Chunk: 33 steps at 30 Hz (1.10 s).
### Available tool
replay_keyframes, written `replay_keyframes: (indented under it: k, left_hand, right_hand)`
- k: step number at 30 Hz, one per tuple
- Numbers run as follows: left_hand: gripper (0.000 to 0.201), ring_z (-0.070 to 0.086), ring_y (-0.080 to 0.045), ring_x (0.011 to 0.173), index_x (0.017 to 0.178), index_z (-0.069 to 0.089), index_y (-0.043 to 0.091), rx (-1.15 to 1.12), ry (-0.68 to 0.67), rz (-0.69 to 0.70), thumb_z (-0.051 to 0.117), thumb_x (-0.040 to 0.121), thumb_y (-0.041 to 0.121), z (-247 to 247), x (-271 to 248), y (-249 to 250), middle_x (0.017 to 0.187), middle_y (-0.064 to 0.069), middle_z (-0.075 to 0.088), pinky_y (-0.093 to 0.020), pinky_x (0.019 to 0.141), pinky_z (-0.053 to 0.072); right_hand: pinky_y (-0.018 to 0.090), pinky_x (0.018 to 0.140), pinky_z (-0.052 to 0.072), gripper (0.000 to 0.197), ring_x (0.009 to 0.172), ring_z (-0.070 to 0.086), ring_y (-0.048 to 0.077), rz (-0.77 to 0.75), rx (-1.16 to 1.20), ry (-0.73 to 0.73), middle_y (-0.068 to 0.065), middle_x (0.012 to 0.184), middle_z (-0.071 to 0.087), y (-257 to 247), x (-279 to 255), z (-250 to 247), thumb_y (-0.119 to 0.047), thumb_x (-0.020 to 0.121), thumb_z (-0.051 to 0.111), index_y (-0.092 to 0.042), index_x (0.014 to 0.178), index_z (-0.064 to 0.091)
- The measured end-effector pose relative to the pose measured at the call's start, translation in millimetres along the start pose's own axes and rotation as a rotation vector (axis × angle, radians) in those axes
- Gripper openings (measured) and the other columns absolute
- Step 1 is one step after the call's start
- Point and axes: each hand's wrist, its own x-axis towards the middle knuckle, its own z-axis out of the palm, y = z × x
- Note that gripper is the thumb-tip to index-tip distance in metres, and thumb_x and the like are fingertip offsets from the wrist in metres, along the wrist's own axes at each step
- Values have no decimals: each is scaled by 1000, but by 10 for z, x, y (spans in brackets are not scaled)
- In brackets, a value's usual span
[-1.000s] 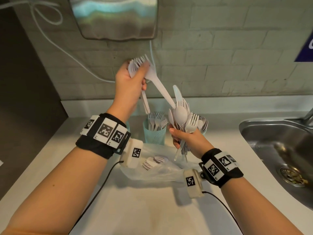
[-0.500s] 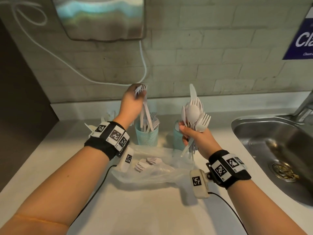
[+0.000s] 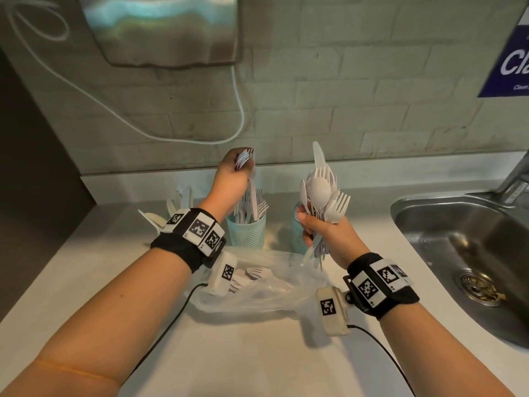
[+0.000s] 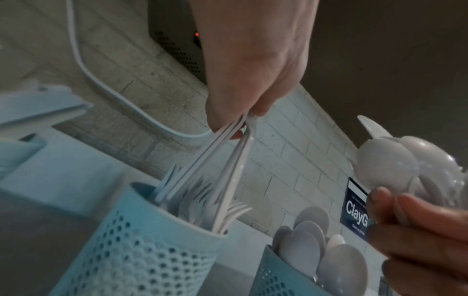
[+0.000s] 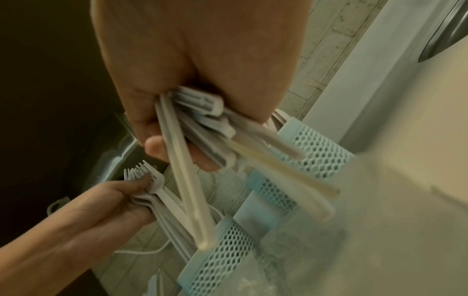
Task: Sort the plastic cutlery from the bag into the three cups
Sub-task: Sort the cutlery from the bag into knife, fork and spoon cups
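My left hand (image 3: 233, 179) grips a few white plastic forks (image 4: 228, 152) by their heads, handles pointing down into the middle teal perforated cup (image 3: 246, 232), which holds more forks. My right hand (image 3: 323, 230) holds a mixed bunch of white cutlery (image 3: 322, 193) upright: spoons, forks and one knife sticking up. Behind that hand stands the spoon cup (image 4: 291, 274), mostly hidden in the head view. A third cup with knives (image 3: 179, 200) sits at the left, behind my left wrist. The clear plastic bag (image 3: 266, 285) lies on the counter with a few pieces inside.
A steel sink (image 3: 469, 253) with a tap is set into the counter at the right. The brick wall runs close behind the cups, with a white cable (image 3: 237, 110) and a metal dispenser (image 3: 160, 27) above. Wrist camera cables trail across the white counter (image 3: 234, 353).
My left hand has come down from high above the cups and lowered its forks, handles first, into the middle cup. The right hand keeps its bunch, moved slightly right.
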Motion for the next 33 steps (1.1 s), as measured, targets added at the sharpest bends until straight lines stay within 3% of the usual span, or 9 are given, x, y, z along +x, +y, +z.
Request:
replay_keyframes:
  k: [4,7,12,15,20,22,27,30,33]
  left_hand:
    - [25,55,-13,88,120,51,10,-38,7,-94,47,95,9,-4,-68,-122,103,-4,58,-18,73,45]
    - [30,53,-14,88,121,52,10,140,-24,-154,50,91,5,-45,-114,-261,109,-6,53,-21,72,45]
    - [31,50,-19,110,112,62,13,455,-19,-43,68,82,17,-113,-141,-304,121,-12,49,-24,87,40]
    - [22,55,-14,100,101,66,15,308,42,65,68,83,27,-88,-234,-70,111,-8,59,-24,86,44]
    - [24,56,-8,79,98,62,17,47,-403,-24,73,78,22,72,-526,266,87,1,62,-17,75,47]
    - [32,53,-9,75,102,60,15,50,-383,-12,76,75,19,111,-555,255,87,0,59,-14,69,47]
    - [47,52,-6,74,106,53,22,25,-360,-7,81,69,26,180,-649,235,91,7,59,-23,75,49]
    - [44,55,-9,73,98,53,28,39,-300,9,83,66,26,211,-651,229,91,6,60,-28,76,52]
    - [35,64,-20,88,97,56,22,-31,-292,-21,79,71,19,176,-619,262,99,-5,66,-36,83,54]
  right_hand:
    - [27,49,43,6,46,45,18,12,21,-12,5,61,44,-6,23,57,-5,90,59,-3,95,58]
    - [28,48,42,4,44,45,19,23,35,-7,3,58,45,-17,23,96,-5,89,59,-5,93,60]
    - [26,48,41,5,45,45,19,11,37,-38,2,57,46,-35,22,144,-5,89,60,-7,93,61]
    - [25,46,41,5,45,45,18,-6,42,-62,-3,56,50,-38,12,175,-5,87,61,-7,92,61]
    - [29,48,42,9,47,48,16,-39,50,-51,-6,61,55,7,66,240,-6,86,63,-6,95,59]
    - [30,48,43,9,48,48,15,-46,59,-30,-5,62,56,12,77,272,-3,86,62,-7,94,59]
    - [27,49,46,17,51,52,15,-64,20,5,9,74,58,4,71,330,1,86,62,-2,102,61]
    - [25,47,47,11,49,52,14,-66,-10,4,1,64,60,-21,46,353,0,86,62,-7,95,62]
    - [25,47,46,5,48,52,14,-64,26,-1,-3,58,56,-44,29,350,-5,87,62,-10,87,60]
